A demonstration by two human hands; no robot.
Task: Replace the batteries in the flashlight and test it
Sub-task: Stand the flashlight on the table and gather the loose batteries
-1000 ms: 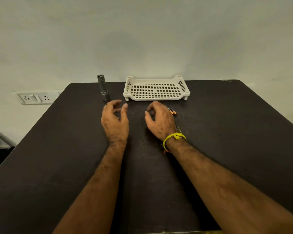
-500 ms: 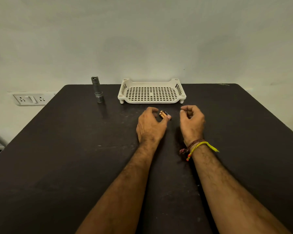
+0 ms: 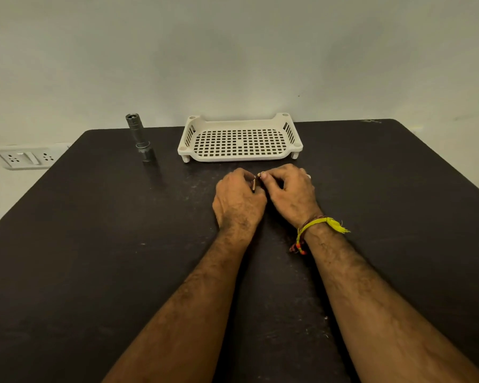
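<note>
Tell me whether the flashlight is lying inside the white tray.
No, the flashlight stands upright on the black table, to the left of the white perforated tray and apart from it.

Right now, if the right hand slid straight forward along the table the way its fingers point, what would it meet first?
Probably the white perforated plastic tray, just beyond the right hand, which pinches small batteries with the left hand; depth is uncertain.

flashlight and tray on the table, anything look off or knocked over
Nothing stands out. The flashlight stands upright at the table's far left, apart from the white tray, which sits level on its feet. Both hands, left and right, meet over small batteries just in front of the tray.
</note>
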